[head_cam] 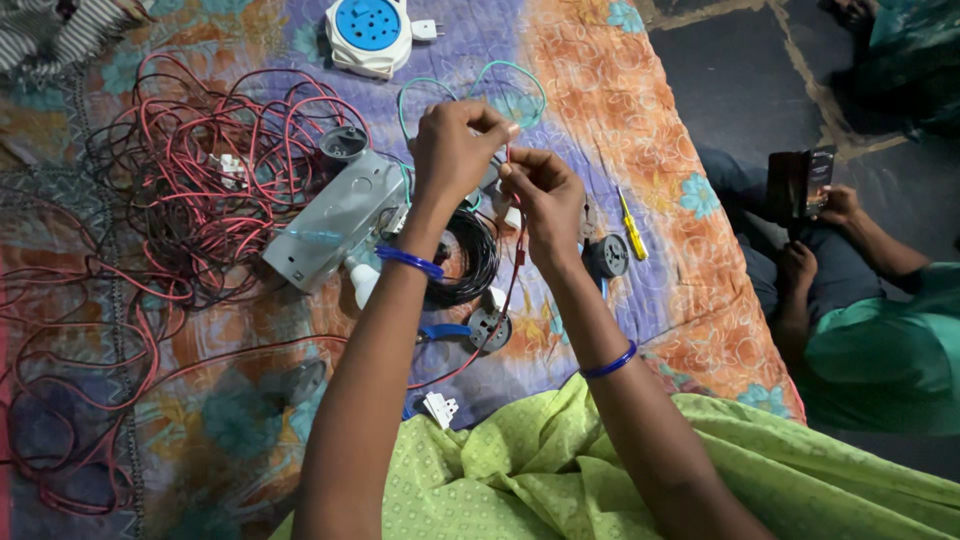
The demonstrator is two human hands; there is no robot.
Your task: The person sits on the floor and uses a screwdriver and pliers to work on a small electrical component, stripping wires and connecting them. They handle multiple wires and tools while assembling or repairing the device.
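Pinching thin red wire [519, 250] between both your hands: left hand [455, 150] and right hand [545, 200] fingertips pressed together on it, above black cable coil [470, 262]. Grey box [335, 225] just left. Yellow screwdriver [633, 228] right, near bedspread [700, 290] edge.

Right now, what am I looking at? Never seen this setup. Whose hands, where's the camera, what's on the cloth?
One picture, from a camera worn on a person's head, looking down at their own two bare hands. The left hand and right hand pinch a thin red wire between them. Below lies a patterned cloth with a tangle of red wires, a grey box, a black wire coil, a round white and blue socket board, a yellow screwdriver and small round sockets. At right, another person sits holding a phone.
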